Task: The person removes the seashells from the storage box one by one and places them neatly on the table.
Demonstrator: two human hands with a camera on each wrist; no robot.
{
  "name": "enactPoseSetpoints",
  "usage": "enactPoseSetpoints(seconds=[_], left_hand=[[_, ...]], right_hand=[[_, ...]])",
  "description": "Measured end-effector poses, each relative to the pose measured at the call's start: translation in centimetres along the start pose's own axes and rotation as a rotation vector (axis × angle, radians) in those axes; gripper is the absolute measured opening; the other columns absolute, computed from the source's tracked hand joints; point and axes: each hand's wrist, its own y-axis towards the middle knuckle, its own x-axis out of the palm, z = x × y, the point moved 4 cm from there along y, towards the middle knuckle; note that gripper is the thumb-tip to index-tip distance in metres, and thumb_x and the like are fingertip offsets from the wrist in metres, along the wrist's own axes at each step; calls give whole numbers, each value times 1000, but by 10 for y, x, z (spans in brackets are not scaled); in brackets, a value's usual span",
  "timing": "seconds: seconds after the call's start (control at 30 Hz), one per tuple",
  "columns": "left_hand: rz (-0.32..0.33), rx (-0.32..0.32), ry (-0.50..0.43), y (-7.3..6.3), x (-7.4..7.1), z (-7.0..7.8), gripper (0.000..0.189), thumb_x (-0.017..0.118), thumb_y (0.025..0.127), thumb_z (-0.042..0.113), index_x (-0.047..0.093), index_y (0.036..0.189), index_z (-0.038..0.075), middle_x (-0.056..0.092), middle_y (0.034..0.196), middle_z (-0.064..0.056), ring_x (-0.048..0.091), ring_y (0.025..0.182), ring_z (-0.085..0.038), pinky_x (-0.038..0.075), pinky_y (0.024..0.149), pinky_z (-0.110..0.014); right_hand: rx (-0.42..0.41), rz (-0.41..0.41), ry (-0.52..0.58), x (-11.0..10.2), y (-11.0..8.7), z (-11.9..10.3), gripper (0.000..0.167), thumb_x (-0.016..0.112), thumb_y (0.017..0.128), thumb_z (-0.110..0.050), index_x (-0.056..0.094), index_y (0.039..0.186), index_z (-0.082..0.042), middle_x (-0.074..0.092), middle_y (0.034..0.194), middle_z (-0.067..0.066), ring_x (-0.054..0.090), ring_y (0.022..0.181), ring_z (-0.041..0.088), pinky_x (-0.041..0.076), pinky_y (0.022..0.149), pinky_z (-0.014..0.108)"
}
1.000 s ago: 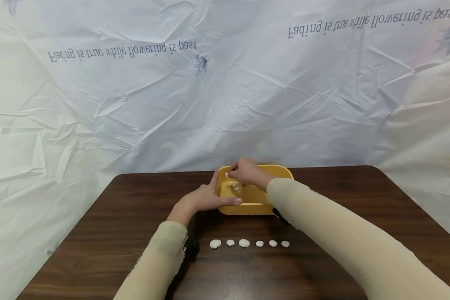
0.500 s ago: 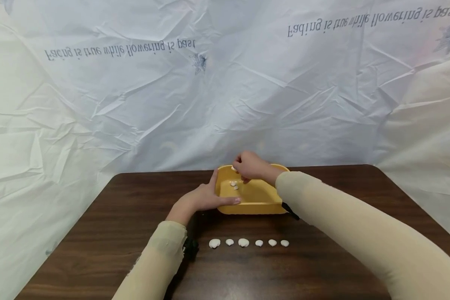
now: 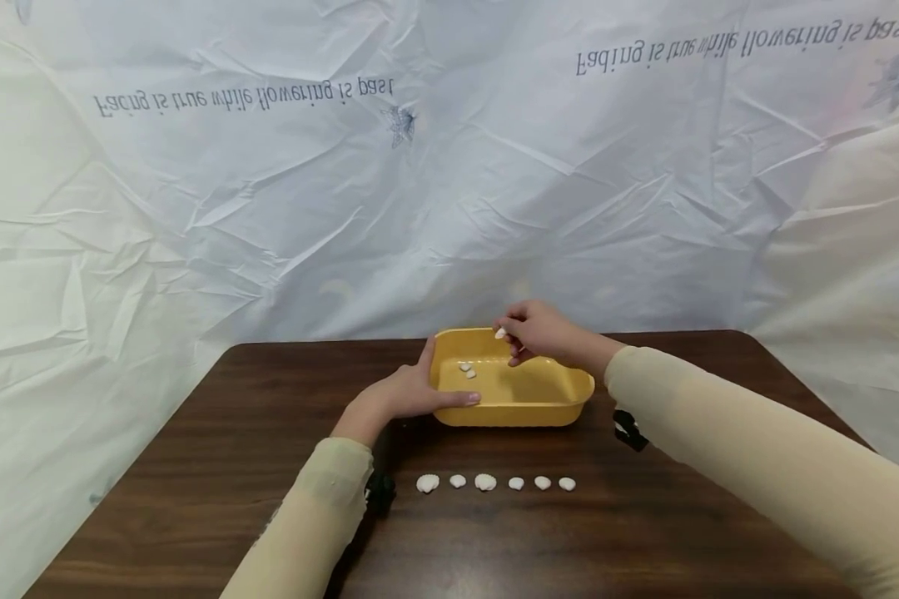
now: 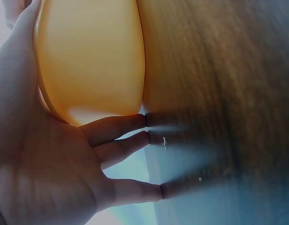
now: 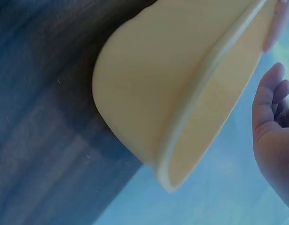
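Observation:
In the head view my right hand pinches a small white seashell above the far rim of a yellow plastic basin. Two pale shells lie inside, toward the basin's left end. My left hand spans that end, its thumb along the near rim. Seen from the left wrist, the spread fingers are straight, with their tips down at the tabletop beside the basin wall. The right wrist view shows part of my right hand beyond the basin's rim; the held shell is hidden there.
Several white seashells form a row on the dark wooden table, between the basin and me. Behind the table hangs a wrinkled white sheet with printed writing. A black wrist camera sits under my right wrist.
My right hand has moved to the right across the basin, carrying the pinched seashell from the left end toward the middle. My left hand has stayed on the basin.

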Motion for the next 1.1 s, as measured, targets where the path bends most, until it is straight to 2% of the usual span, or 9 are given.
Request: enactPoseSetpoints(seconds=[0.17, 0.4, 0.57, 0.73, 0.93, 1.1], left_hand=[[-2, -3, -5, 2, 0, 1, 144, 71, 74, 90, -16, 171, 30, 36, 168, -30, 47, 151, -40, 44, 118, -54], [-7, 6, -12, 5, 1, 2, 146, 71, 71, 93, -16, 171, 31, 36, 169, -28, 45, 152, -39, 43, 119, -54], [-6, 3, -6, 5, -1, 4, 145, 71, 72, 92, -16, 171, 30, 33, 170, -29, 42, 154, -41, 42, 121, -55], [-6, -6, -11, 6, 0, 3, 144, 71, 73, 91, -15, 171, 30, 33, 170, -29, 41, 156, -41, 41, 121, -56], [-9, -15, -14, 6, 4, -1, 143, 71, 73, 91, -15, 171, 31, 29, 171, -30, 37, 158, -42, 40, 122, -57], [3, -18, -20, 3, 3, -3, 143, 72, 74, 90, -14, 172, 30, 30, 171, -30, 38, 157, -42, 41, 121, -57]], right_hand=[[29, -27, 104, -9, -8, 4, 33, 52, 113, -10, 61, 133, 14, 64, 100, 9, 69, 84, 16, 62, 98, 45], [56, -24, 71, -16, -10, 6, 42, 58, 110, -7, 53, 145, 15, 67, 103, 12, 70, 85, 16, 61, 101, 48], [54, -2, 50, -17, -8, 9, 44, 59, 109, -7, 52, 148, 13, 68, 106, 14, 71, 87, 18, 60, 101, 49], [40, 11, 12, -15, -10, 8, 41, 61, 109, -9, 56, 144, 11, 67, 102, 13, 70, 88, 21, 63, 95, 45], [-1, 41, -153, -15, -20, 2, 35, 65, 107, -13, 66, 138, 2, 60, 101, 11, 64, 84, 22, 63, 81, 36], [-47, 93, -266, -23, -31, 0, 36, 70, 105, -21, 70, 137, -4, 42, 81, 4, 57, 68, 21, 57, 70, 33]])
